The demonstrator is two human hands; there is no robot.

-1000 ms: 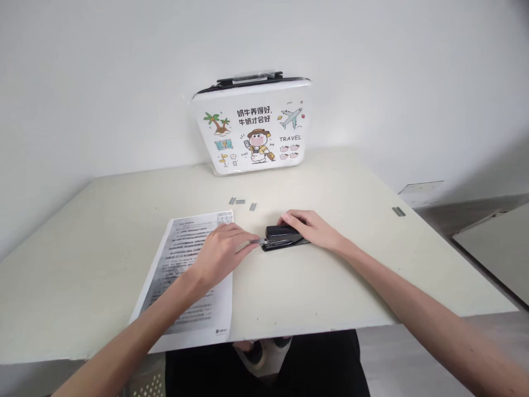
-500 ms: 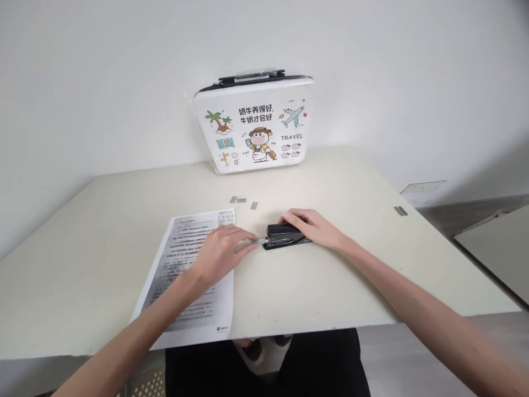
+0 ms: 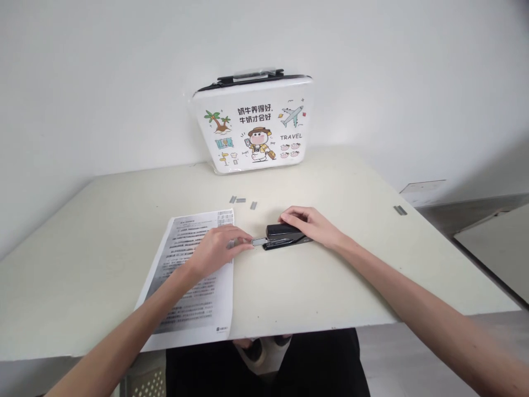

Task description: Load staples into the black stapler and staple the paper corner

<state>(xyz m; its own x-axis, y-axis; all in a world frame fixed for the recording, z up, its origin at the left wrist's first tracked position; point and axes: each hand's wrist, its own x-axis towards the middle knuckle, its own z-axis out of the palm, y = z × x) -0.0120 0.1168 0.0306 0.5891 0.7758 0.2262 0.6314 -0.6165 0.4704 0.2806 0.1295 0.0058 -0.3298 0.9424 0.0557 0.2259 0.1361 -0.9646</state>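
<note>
A black stapler (image 3: 281,237) lies on the table, its front end pointing left. My right hand (image 3: 308,225) is wrapped over its back part. A narrow metal staple tray (image 3: 260,241) sticks out of the stapler's front. My left hand (image 3: 221,246) pinches the outer end of this tray between thumb and fingertips; whether staples sit in it is too small to tell. Beneath my left hand and forearm lies a printed sheet of paper (image 3: 198,303), its lower edge at the table's front.
Several grey staple strips (image 3: 241,200) lie beyond the stapler, and more staples (image 3: 400,210) lie near the right edge. A white case (image 3: 256,124) with cartoon prints leans against the wall at the back of the pale table (image 3: 82,264).
My left hand has drawn slightly left, and more of the metal tray shows outside the stapler. My right hand keeps its hold on the stapler.
</note>
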